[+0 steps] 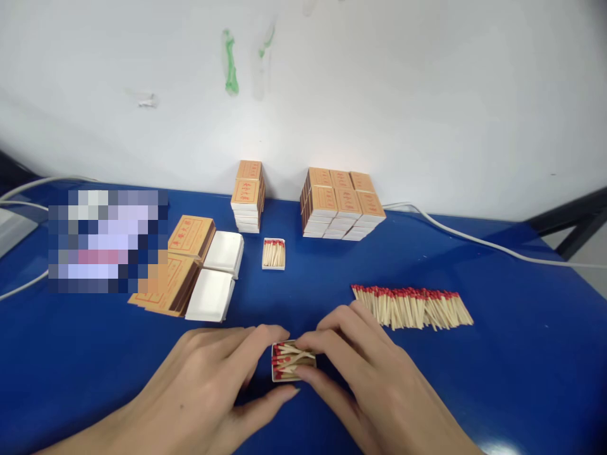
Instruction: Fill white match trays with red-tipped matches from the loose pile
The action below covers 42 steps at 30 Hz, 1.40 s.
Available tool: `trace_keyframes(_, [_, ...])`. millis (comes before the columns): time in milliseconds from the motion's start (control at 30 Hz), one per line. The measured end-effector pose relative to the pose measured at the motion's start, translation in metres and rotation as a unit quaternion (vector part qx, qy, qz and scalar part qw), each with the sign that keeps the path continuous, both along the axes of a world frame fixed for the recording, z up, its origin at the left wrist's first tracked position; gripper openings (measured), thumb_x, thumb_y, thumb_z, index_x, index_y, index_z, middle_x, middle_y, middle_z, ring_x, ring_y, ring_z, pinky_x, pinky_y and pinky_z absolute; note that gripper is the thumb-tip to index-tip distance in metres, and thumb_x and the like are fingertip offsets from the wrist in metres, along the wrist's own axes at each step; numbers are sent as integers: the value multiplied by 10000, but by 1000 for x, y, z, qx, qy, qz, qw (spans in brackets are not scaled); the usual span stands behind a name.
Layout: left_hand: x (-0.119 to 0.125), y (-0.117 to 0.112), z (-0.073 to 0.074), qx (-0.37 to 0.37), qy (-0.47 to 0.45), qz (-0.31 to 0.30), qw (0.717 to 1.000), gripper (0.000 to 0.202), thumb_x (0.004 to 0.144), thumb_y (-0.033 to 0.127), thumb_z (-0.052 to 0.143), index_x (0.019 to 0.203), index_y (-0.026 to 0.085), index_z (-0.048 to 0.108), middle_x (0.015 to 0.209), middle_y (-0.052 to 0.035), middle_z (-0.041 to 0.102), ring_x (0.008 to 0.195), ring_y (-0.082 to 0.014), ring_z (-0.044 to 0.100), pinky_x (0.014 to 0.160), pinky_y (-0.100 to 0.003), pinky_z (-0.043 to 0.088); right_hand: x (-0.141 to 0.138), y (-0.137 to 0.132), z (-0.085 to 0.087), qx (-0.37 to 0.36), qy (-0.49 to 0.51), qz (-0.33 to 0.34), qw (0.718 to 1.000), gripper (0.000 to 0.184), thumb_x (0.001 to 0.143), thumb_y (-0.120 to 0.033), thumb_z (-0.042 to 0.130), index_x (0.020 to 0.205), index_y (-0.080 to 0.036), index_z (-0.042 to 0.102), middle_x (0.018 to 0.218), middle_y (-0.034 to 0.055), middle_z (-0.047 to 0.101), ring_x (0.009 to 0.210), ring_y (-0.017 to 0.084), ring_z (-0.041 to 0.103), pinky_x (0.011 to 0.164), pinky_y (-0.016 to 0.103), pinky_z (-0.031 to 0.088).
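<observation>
A: Far left?
B: Glossy blue desk (303, 291); a pixelated patch (107, 240) covers whatever lies there. Beside it, flat tan cardboard sleeves (179, 268), printed in red, in two piles. Against their right side, two stacks of white rectangular card pieces (214, 284).

A: Left hand?
B: Bare left hand (208, 379), in front of those stacks. Index finger and thumb stand apart, astride the left end of a small open white card matchbox tray (286, 361). Whether this grip presses on it cannot be told.

A: Farther back?
B: A tall stack of tan, red-printed matchboxes (246, 191) near the white wall (403, 95); in front, a filled white tray (274, 254), its red-headed matches pointing heads to the wall.

A: Contents of the near tray?
B: Red-headed wooden matches, heads mostly left, some crossing.

A: Right side?
B: Near the wall, a wide block of tan matchboxes (342, 202). Nearer, the bare right hand (367, 366), index finger and thumb parted over the near tray's right part; whether that grip clamps a match or the rim cannot be told. Past it, a row of loose red-headed matches (413, 308) on the desk; behind, a white cable (467, 239).
</observation>
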State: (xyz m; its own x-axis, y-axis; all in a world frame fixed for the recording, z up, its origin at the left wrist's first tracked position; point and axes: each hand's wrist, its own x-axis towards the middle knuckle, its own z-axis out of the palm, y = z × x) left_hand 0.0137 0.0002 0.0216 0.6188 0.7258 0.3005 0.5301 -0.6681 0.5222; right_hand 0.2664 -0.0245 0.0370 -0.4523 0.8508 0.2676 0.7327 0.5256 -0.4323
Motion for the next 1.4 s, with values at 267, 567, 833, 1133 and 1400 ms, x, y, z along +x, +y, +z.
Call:
trace_keyframes(267, [2,2,4,-53,-65,8,996,108,1163,320,725,1268,294,726,987,67,757,738,-58,749,692,-143,599,17,5,6,-90,51,-9,995,138,1124,-131,698,1147,-260,742,1076,10,712,914,155,746,802,281,644])
trace_keyframes(567, [6,1,-1,-69,-109,-1,992,123,1152,182,699,1200,275,765,921,58,754,699,-56,735,675,-136,587,8,2,2,-99,73,11,992,215,1191,-157,575,1076,-226,742,1054,26,721,932,157,734,818,275,639])
trace_keyframes(833, [14,0,-3,-56,-102,49,992,121,1117,199,724,1017,256,685,750,107,623,531,-44,545,518,-159,461,7,2,3,-90,64,1,994,198,1188,-169,594,1164,-262,767,1052,15,733,962,167,759,831,283,654])
trace_keyframes(1133, [8,-4,-3,-58,-94,33,993,67,1090,216,739,1059,255,695,798,82,632,582,-59,561,541,-181,475,5,5,7,-105,97,-18,990,178,1145,-154,664,1214,-303,731,1061,-13,781,931,157,770,801,264,645])
trace_keyframes(1400, [3,-5,-6,-43,-84,15,995,227,1097,175,732,1296,284,718,863,74,632,638,-70,618,588,-185,515,6,5,5,-113,118,-14,987,233,1109,-142,726,1256,-323,712,1074,-37,755,959,129,757,875,238,637])
